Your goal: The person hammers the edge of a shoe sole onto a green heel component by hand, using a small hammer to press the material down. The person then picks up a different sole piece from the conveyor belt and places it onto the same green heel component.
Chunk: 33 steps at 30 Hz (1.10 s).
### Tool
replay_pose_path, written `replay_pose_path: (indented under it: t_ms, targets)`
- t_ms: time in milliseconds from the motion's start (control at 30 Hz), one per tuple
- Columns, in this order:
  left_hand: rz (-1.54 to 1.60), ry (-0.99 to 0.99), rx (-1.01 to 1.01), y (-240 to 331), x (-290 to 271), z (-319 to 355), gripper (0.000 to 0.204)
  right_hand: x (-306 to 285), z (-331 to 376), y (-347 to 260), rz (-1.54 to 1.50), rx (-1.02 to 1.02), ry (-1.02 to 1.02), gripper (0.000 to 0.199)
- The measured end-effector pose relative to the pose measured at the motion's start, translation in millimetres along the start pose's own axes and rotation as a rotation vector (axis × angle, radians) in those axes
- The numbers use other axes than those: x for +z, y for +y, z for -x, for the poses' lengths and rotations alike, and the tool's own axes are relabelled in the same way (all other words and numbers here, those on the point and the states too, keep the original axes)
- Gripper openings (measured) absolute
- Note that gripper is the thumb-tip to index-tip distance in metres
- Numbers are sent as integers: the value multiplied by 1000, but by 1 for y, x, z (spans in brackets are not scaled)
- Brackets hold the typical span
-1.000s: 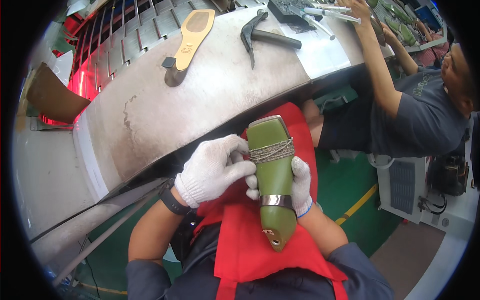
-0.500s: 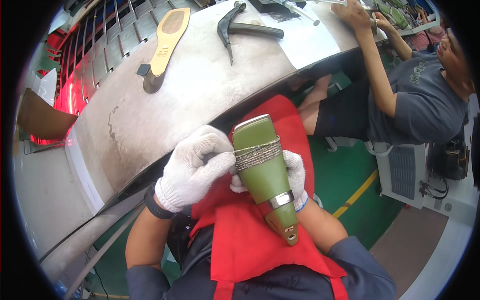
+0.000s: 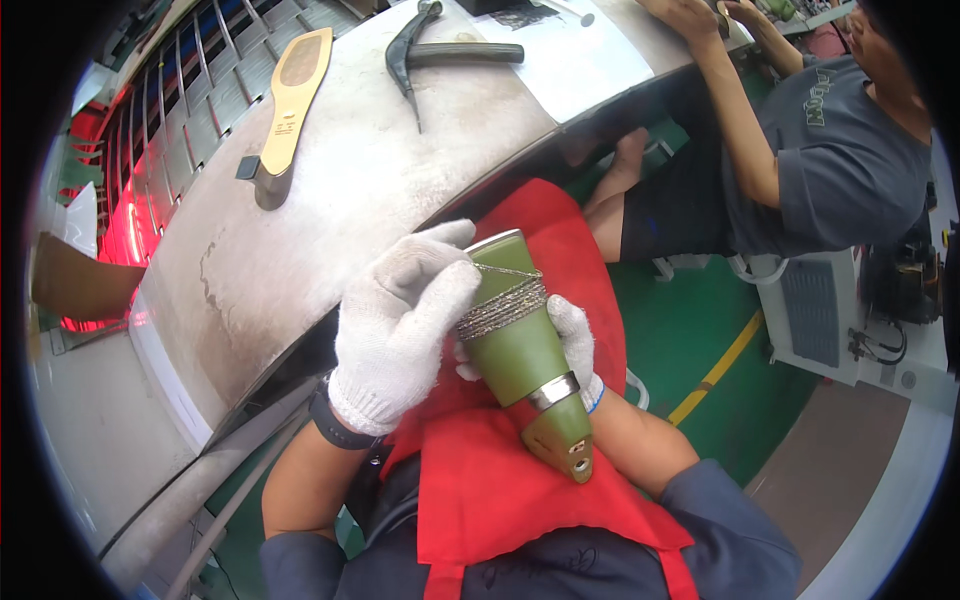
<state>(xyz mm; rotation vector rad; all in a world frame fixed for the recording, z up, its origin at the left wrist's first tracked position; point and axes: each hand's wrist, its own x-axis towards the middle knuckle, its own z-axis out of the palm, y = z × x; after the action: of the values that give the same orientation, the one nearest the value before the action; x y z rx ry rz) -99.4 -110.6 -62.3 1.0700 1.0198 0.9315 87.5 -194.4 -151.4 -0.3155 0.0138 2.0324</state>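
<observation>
Pale bench [image 3: 350, 175] behind green shoe form [image 3: 520, 355].
I watch remotely: left hand [image 3: 405, 325] pinching wound cord [image 3: 505, 305], right hand [image 3: 574, 345] curled around the form.

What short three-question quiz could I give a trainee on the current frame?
1. Multiple choice: what is wound around the green shoe form?
a) red tape
b) glittery cord
c) white ribbon

2. True or false: the hammer touches the tan sole.

3. Short answer: toward which gloved hand do the cord's raised strands lead, and what does the other hand do?

Key:
1. b.
2. False; the hammer and the tan sole lie apart on the worktable.
3. Toward the left hand; the right hand grips the shoe form, fingers showing at both sides.
</observation>
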Motion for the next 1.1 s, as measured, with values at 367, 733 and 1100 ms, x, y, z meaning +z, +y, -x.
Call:
replay_pose_path:
  t_ms: [367, 733, 1100]
  targets:
    - [139, -18, -85, -12, -16, 2, 14, -7, 2, -6, -2, 45, 45, 86]
    - [218, -106, -242, -38, -19, 4, 10, -14, 8, -25, 628, -180, 247, 70]
    - [165, -278, -275, -58, -1, -4, 7, 8, 23, -54, 978, -317, 410, 37]
